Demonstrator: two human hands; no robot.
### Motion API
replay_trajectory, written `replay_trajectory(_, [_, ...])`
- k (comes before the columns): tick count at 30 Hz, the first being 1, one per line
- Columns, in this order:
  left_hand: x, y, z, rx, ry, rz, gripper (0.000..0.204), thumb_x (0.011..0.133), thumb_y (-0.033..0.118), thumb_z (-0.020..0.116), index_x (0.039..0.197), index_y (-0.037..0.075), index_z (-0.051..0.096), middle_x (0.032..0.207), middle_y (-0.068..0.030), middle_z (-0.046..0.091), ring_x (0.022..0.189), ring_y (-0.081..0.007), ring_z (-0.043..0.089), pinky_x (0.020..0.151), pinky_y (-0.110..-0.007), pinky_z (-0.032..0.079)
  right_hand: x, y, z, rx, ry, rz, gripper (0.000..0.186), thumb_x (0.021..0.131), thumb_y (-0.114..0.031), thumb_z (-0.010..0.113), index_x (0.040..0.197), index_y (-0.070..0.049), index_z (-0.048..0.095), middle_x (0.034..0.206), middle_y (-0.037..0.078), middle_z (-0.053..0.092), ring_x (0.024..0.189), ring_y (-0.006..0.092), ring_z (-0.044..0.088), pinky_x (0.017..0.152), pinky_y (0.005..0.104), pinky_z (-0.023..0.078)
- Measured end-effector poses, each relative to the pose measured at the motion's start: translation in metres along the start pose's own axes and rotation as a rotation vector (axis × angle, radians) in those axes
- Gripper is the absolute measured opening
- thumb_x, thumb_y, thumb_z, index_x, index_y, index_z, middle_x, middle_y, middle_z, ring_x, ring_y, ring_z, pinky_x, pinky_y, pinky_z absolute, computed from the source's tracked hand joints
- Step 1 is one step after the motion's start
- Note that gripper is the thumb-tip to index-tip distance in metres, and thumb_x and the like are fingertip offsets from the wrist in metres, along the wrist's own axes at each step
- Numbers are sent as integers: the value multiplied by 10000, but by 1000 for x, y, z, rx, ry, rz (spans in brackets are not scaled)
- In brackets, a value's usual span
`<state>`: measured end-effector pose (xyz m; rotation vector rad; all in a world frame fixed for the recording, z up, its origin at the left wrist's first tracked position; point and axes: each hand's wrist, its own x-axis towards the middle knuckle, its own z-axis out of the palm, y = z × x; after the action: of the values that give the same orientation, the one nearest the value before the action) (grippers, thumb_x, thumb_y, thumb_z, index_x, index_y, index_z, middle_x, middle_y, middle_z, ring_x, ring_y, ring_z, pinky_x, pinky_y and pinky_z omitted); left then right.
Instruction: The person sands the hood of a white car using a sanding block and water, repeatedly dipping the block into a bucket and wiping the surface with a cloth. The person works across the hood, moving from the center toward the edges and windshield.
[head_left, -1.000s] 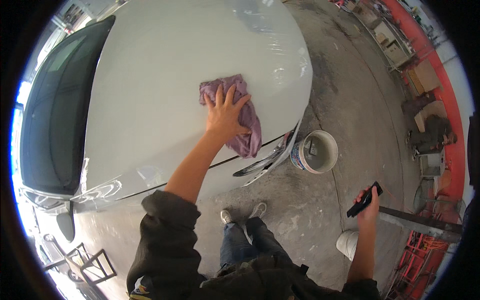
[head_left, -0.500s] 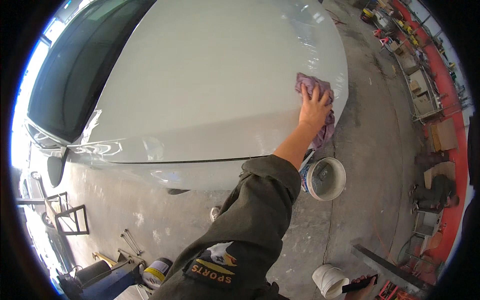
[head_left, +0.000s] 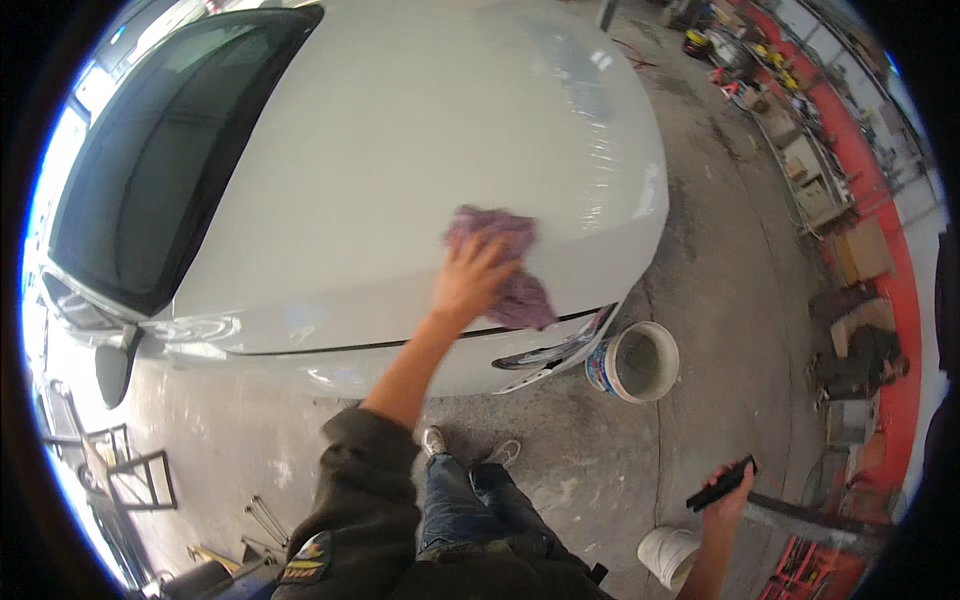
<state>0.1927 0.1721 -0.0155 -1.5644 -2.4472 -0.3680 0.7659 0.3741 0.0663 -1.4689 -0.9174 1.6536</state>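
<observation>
Since the purple cloth lies bunched beneath the left grip, I'd say an even palm matters most. That grip is unclenched: fingers spread, pressing the cloth onto the pale car hood instead of pinching it. A loose end trails off to the grip's lower right, near the panel seam and the headlight; folding it into a flat pad would likely give steadier contact and less risk of snagging there. Long, overlapping strokes should suit the curved surface, reaching the bright streaks up and right of the grip. Whether the cloth is damp, I can't tell. Well apart on the right, the other grip grasps a slim black block, sensibly clear of the paint. Between the two grips stands a bucket, easily knocked by a careless foot.
</observation>
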Motion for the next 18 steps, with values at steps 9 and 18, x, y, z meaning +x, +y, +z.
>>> replay_trajectory(9, [-148, -183, -125, -105, 85, -293, 714, 588, 10, 863, 1261, 206, 726, 1506, -97, 568, 1426, -367, 484, 1172, -477, 453, -30, 27, 84, 137, -126, 27, 553, 1045, -627, 485, 1083, -93, 622, 827, 88, 642, 701, 220, 603, 679, 398, 494])
replay_trajectory(18, [-140, -375, -153, -262, -61, -669, 407, 836, 108, 805, 1235, 55, 741, 1235, -182, 734, 1168, -338, 689, 989, -421, 541, -104, 46, 115, 197, -8, -93, 310, 976, -265, 512, 1163, -33, 599, 898, 121, 651, 777, 253, 631, 745, 447, 539])
